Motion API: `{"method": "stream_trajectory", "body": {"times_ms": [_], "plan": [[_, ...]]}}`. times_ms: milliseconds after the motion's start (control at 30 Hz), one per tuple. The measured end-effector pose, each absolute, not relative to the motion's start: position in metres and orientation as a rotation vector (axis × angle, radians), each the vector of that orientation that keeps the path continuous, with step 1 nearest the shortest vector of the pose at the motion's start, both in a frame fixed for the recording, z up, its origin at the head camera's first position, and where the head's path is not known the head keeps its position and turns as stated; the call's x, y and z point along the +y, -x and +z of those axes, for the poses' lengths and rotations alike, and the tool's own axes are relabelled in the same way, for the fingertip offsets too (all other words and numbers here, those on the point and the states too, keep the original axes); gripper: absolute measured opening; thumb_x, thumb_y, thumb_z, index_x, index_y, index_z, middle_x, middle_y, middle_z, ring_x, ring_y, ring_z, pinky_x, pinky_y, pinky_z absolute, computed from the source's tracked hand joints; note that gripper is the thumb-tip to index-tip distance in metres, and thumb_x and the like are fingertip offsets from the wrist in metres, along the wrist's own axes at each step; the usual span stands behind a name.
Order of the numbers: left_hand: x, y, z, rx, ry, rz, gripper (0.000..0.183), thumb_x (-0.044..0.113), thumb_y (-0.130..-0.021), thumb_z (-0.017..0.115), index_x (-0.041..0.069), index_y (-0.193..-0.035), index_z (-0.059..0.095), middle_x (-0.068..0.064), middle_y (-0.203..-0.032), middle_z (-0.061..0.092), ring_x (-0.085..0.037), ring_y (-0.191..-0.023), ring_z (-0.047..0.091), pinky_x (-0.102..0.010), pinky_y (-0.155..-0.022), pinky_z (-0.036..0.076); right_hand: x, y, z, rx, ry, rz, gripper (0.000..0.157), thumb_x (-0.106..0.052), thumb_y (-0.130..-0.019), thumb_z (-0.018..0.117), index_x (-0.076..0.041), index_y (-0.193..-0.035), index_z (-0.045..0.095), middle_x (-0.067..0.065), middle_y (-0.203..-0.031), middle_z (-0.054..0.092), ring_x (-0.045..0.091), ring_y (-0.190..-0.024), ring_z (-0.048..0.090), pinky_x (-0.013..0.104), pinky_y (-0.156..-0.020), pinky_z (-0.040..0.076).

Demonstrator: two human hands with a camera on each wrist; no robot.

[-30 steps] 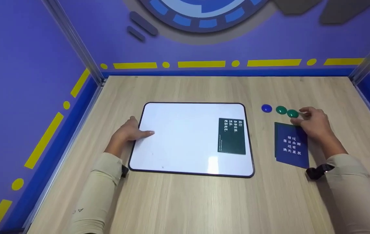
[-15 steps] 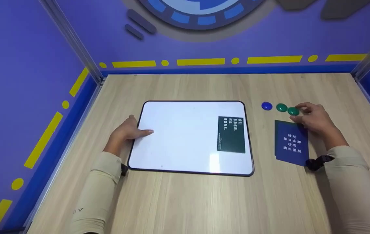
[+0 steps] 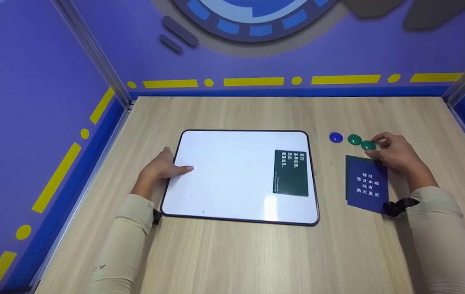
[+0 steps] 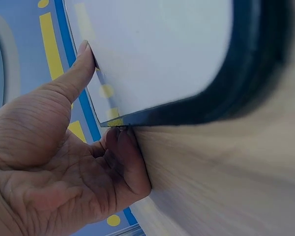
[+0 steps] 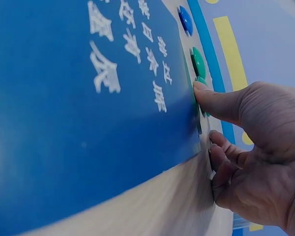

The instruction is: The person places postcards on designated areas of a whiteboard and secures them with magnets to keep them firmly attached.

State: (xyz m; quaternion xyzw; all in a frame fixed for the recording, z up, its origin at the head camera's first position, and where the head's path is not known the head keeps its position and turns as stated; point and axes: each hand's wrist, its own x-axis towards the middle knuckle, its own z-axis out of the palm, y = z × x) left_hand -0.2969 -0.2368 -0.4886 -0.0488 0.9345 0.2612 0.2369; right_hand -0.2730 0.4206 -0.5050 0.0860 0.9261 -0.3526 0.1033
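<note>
A white whiteboard (image 3: 228, 175) with a black frame lies on the table. My left hand (image 3: 159, 165) grips its left edge, the thumb over the white surface and the other fingers curled at the edge below, as the left wrist view shows. A dark green card (image 3: 290, 175) with white writing lies on the board's right part. My right hand (image 3: 395, 153) pinches a round green magnet (image 3: 368, 145) between thumb and forefinger. Touching it on the left is a second green magnet (image 3: 354, 139), and a blue magnet (image 3: 336, 137) lies further left.
Below the right hand lies a blue card (image 3: 365, 185) with white writing, on top of another card whose green edge (image 3: 347, 179) shows at the left. Blue panels (image 3: 256, 61) with yellow marks wall in the wooden table (image 3: 232, 257) at the back and sides.
The fingers of my right hand have drawn slightly closer around the green magnet. My left hand has kept its place on the whiteboard.
</note>
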Motion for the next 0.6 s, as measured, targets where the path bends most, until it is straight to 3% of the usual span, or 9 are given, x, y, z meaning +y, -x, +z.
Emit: {"method": "stream_trajectory", "body": {"times_ms": [167, 333, 600], "plan": [[-0.2365, 0.2968, -0.4887, 2.567, 0.122, 0.673, 0.127, 0.058, -0.096, 0.073, -0.011, -0.166, -0.008, -0.036, -0.176, 0.007, -0.05, -0.166, 0.011, -0.057, -0.136, 0.019, 0.4207, 0.2713, -0.5051, 2.75, -0.216, -1.022, 0.059, -0.028, -0.108, 0.064, 0.005, -0.15, 0.042, 0.045, -0.155, 0.038, 0.058, -0.132, 0.048, 0.075, -0.115, 0.039], [-0.2357, 0.296, -0.487, 2.561, 0.122, 0.664, 0.126, 0.058, -0.097, 0.072, -0.012, -0.166, -0.008, -0.036, -0.176, 0.007, -0.05, -0.166, 0.012, -0.057, -0.136, 0.019, 0.4183, 0.2678, -0.507, 2.78, -0.17, -1.003, 0.057, -0.03, -0.11, 0.058, 0.009, -0.148, 0.041, 0.042, -0.15, 0.035, 0.057, -0.13, 0.044, 0.076, -0.113, 0.037], [-0.2344, 0.2958, -0.4842, 2.564, 0.105, 0.68, 0.124, 0.055, -0.098, 0.071, -0.012, -0.165, -0.008, -0.037, -0.175, 0.006, -0.052, -0.165, 0.01, -0.058, -0.136, 0.018, 0.4185, 0.2673, -0.5051, 2.756, -0.17, -1.022, 0.062, -0.037, -0.112, 0.054, 0.013, -0.146, 0.04, 0.034, -0.141, 0.036, 0.045, -0.119, 0.049, 0.055, -0.1, 0.047]]}}
